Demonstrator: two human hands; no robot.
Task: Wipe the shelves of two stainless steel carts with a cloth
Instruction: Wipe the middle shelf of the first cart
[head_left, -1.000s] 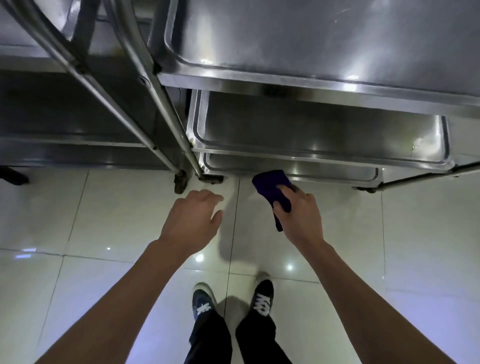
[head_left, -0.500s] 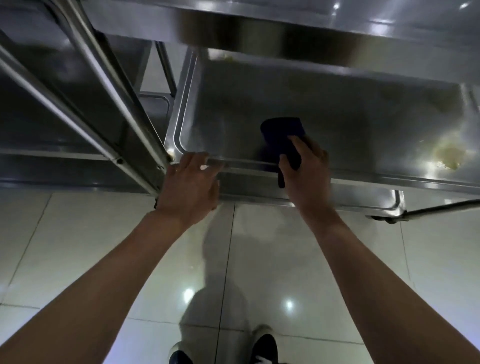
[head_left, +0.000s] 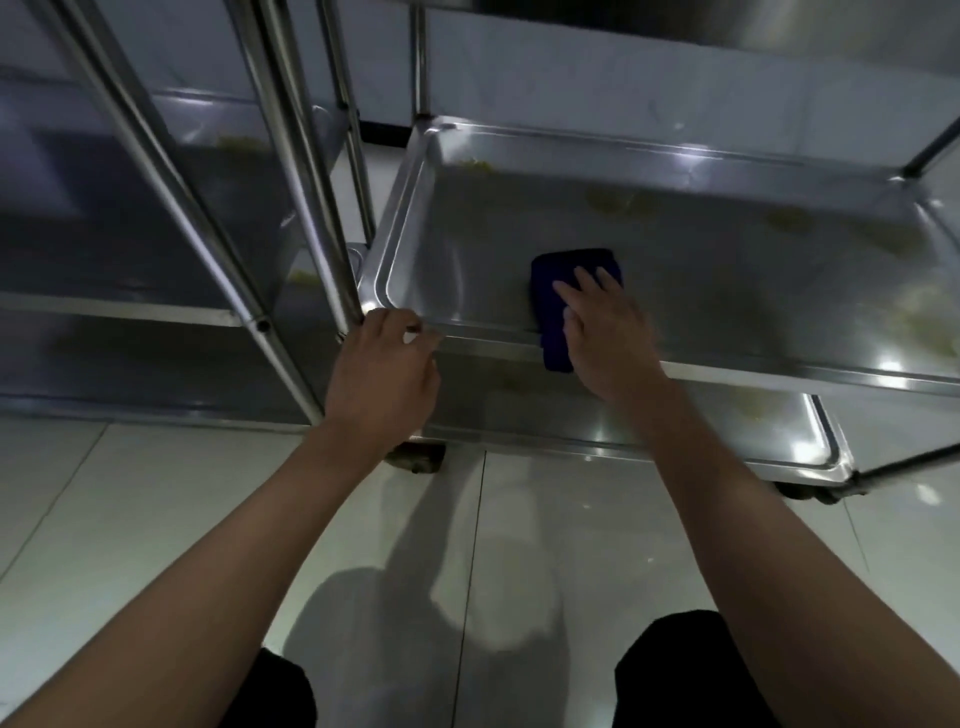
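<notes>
The dark blue cloth lies flat on the middle shelf of the right-hand cart, under the right hand, whose straight fingers press it against the steel near the front rim; its near end hangs over that rim beside the thumb; the left hand curls round the shelf's front-left corner, next to the cart's upright post, well apart from the cloth; the shelf above is cut off at the top edge, the lower shelf mostly hidden; the left-hand cart is dim and blurred; the cloth looks folded, rectangular, uniformly navy; yellowish smears dot the shelf.
</notes>
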